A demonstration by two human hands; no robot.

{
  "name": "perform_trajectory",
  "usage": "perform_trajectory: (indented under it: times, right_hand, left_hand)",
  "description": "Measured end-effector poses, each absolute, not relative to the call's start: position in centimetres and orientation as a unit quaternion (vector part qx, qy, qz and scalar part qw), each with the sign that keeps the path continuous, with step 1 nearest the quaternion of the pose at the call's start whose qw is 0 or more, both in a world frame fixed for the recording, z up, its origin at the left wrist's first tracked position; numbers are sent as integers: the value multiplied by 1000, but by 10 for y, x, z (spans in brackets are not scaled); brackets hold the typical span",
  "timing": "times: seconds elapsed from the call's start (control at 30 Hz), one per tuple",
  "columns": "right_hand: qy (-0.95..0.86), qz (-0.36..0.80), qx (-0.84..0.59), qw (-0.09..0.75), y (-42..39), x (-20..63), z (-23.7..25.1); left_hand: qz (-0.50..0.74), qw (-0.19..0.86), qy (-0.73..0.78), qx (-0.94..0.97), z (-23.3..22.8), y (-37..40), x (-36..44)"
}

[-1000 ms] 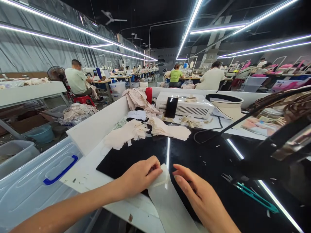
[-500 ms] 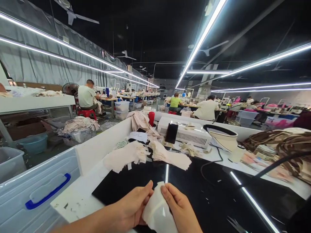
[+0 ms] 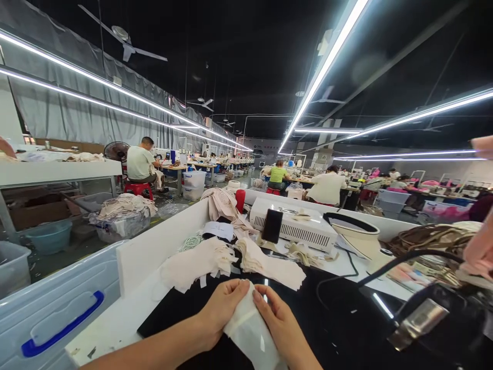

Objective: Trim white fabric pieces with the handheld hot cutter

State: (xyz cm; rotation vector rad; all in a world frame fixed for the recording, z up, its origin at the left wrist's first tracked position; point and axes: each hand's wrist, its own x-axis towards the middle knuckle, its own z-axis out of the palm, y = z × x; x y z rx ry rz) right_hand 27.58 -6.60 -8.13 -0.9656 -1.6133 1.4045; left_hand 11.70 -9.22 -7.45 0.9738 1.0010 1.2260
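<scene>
Between my two hands, low in the head view, is a pale cream fabric piece [image 3: 246, 321] with a lighter band across it. My left hand [image 3: 220, 311] is closed on its upper left edge, thumb near the top. My right hand [image 3: 278, 318] pinches the right edge between thumb and fingers, close to the left thumb. The fabric hangs down toward me over a shiny black board [image 3: 192, 314]. Beyond my hands lie two fanned stacks of cut cream fabric, a left stack [image 3: 198, 262] and a right stack [image 3: 269, 263].
Behind the stacks are a phone [image 3: 272, 225] and a white vented box [image 3: 298, 221]. A dark device with a metal plate [image 3: 421, 321] and cable stands at right. Blurred pink material [image 3: 479, 241] fills the right edge. A blue-handled bin [image 3: 63, 324] is at left. Co-workers sit farther off.
My left thumb and fingers have closed on the fabric's top edge, near the right hand. The view has shifted; the dark device and pink material now show at right, and the scissors are out of view.
</scene>
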Motion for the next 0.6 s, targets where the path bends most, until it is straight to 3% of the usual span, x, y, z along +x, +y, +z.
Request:
perform_trajectory:
  times: [0.3, 0.6]
  right_hand:
    - [-606, 572, -401, 380, -26, 293, -72]
    - [-530, 494, -495, 479, 41, 362, -72]
  left_hand:
    - [527, 465, 485, 520, -47, -8, 101]
    - [486, 370, 581, 538, -26, 89, 105]
